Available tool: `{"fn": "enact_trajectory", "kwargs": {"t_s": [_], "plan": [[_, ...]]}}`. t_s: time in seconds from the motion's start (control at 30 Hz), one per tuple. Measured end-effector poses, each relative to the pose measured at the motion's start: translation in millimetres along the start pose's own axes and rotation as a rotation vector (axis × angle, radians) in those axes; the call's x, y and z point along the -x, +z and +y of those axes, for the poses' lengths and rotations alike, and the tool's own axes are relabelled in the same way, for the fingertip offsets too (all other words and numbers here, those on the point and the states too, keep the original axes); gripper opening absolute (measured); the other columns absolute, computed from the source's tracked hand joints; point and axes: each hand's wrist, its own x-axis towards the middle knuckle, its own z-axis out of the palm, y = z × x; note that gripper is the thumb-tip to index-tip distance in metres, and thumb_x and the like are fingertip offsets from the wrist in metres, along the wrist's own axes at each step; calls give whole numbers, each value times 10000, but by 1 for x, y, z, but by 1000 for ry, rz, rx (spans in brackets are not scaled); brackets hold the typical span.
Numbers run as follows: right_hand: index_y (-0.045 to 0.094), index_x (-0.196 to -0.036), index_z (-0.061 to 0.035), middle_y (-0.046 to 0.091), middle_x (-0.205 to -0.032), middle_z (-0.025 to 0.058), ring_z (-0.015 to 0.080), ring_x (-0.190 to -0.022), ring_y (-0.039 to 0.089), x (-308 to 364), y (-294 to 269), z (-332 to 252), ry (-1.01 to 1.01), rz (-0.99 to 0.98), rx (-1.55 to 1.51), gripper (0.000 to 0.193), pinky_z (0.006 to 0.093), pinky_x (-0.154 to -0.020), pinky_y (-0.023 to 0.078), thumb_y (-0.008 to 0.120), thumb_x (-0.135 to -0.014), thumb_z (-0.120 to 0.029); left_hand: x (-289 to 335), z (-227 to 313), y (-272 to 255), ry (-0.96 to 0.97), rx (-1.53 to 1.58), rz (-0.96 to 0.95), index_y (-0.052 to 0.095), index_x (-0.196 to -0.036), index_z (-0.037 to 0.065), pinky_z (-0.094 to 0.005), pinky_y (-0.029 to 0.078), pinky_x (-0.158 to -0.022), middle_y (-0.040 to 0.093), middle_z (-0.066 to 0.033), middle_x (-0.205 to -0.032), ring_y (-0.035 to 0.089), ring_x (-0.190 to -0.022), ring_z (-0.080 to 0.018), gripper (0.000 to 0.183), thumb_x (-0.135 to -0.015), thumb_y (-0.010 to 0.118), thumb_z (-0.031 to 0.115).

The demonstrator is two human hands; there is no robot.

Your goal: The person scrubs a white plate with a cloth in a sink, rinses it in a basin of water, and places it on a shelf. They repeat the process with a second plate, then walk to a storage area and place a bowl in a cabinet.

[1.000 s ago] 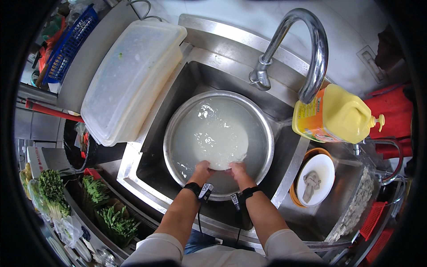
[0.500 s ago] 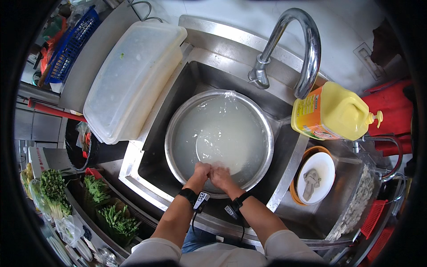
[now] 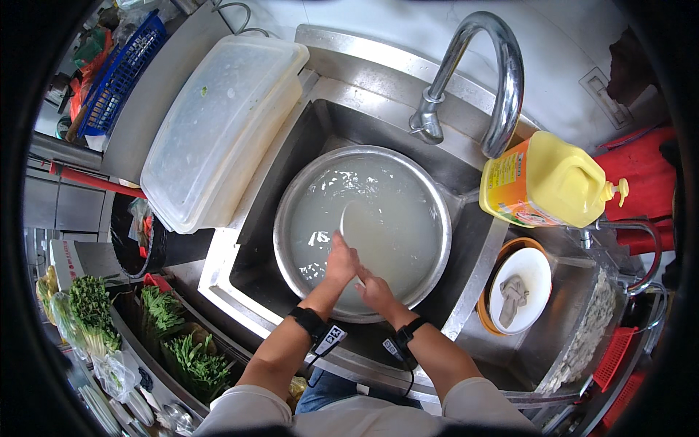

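Basin of round silver steel (image 3: 446,237) holds our partly sunk, round white dish (image 3: 353,221), which we reckon could slip because it's wet, raised rim pointing away from us, no clear long axis, left hand (image 3: 341,261) seemingly pinching its near edge, right hand (image 3: 376,292) half-curled, hold honestly impossible to tell.

I find the basin (image 3: 282,233) silver, its water (image 3: 408,237) milky white, the orange-labelled jug (image 3: 557,182) yellow, one basket (image 3: 122,81) blue.
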Motion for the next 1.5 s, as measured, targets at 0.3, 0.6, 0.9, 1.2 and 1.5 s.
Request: {"fn": "enact_trajectory", "kwargs": {"t_s": [0.3, 0.6, 0.9, 1.2, 1.5], "plan": [[609, -1040, 66, 678, -837, 144, 196, -759, 638, 10, -82, -26, 342, -90, -338, 352, 325, -713, 491, 703, -737, -89, -78, -10, 36, 115, 587, -405, 223, -1455, 22, -367, 243, -1109, 278, -177, -1489, 269, -1372, -317, 717, -967, 298, 543], [639, -1009, 12, 666, -859, 207, 322, -782, 659, -25, -52, -36, 419, 145, -415, 273, 384, -717, 503, 653, -799, -161, 2, -44, 76, -497, 1553, -635, 452, -1340, 123, -449, 387, -1013, 551, -109, -1252, 509, -1154, -289, 856, -830, 234, 775], [358, -1381, -28, 384, -1406, 218, 373, -1264, 414, -27, 5, -17, 144, -218, 15, 539, 449, -1032, 358, 413, -959, -359, -14, -58, 17, -475, 936, -335, 510, -1189, -48, -431, 556, -669, 591, -186, -1034, 636, -859, -307, 441, -866, 624, 228], [502, -1286, -62, 512, -1303, 194, 357, -1213, 473, 3, 19, 111, 568, -702, 295, 536, 413, -1043, 337, 254, -981, -427, 7, -53, -8, -513, 726, -292, 511, -1096, -160, -510, 586, -556, 611, -258, -972, 656, -760, -394, 361, -760, 530, -32], [339, -1371, -9, 362, -1386, 267, 386, -1288, 355, -88, 6, 44, 636, -399, 177, 581, 417, -1066, 289, 346, -943, -403, 37, -31, -51, -251, 521, -327, 586, -1072, -85, -322, 542, -544, 655, -144, -868, 649, -700, -231, 339, -754, 524, 16]]}}
